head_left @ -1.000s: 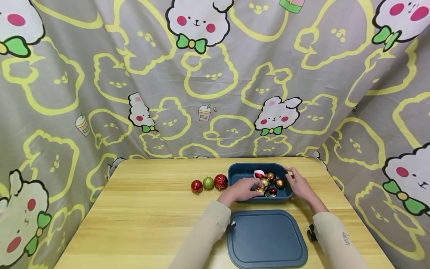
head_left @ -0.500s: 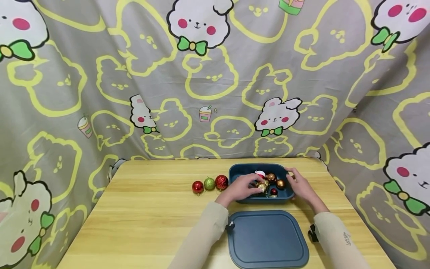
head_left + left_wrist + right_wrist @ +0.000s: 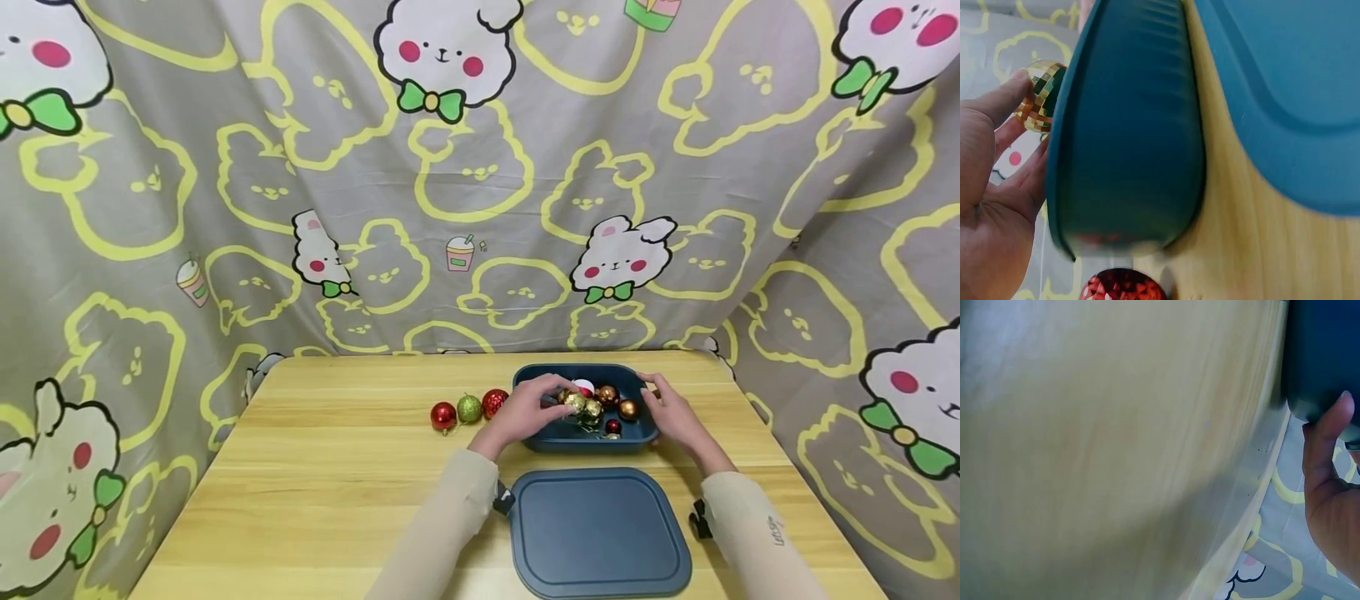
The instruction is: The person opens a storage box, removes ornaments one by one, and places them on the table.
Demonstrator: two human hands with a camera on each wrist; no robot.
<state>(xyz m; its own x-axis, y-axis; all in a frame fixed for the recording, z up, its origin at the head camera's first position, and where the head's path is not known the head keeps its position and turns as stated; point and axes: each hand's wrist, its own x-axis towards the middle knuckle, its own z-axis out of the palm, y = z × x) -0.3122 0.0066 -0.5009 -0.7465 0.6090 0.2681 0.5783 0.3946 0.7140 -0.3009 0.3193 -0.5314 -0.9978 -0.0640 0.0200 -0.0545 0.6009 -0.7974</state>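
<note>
My left hand (image 3: 525, 410) pinches a gold mirrored Christmas ball (image 3: 1040, 94) between thumb and fingers, raised at the left part of the dark blue box (image 3: 588, 445). In the left wrist view the ball shows just past the box rim. My right hand (image 3: 672, 419) holds the box's right end, with its thumb (image 3: 1335, 419) against the outer wall. Inside the box lie another gold ball (image 3: 592, 410), copper balls (image 3: 628, 409), a red-and-white ball (image 3: 584, 387) and a small dark red ball (image 3: 612, 426).
Left of the box, a red ball (image 3: 443, 416), a green glitter ball (image 3: 469, 408) and a larger red ball (image 3: 494, 402) stand in a row on the wooden table (image 3: 322, 483). The flat blue lid (image 3: 600, 533) lies in front of the box. A patterned curtain (image 3: 480, 200) surrounds the table.
My left hand has lifted the gold ball from among the others and moved it left and slightly up. The right hand has stayed at the box's end.
</note>
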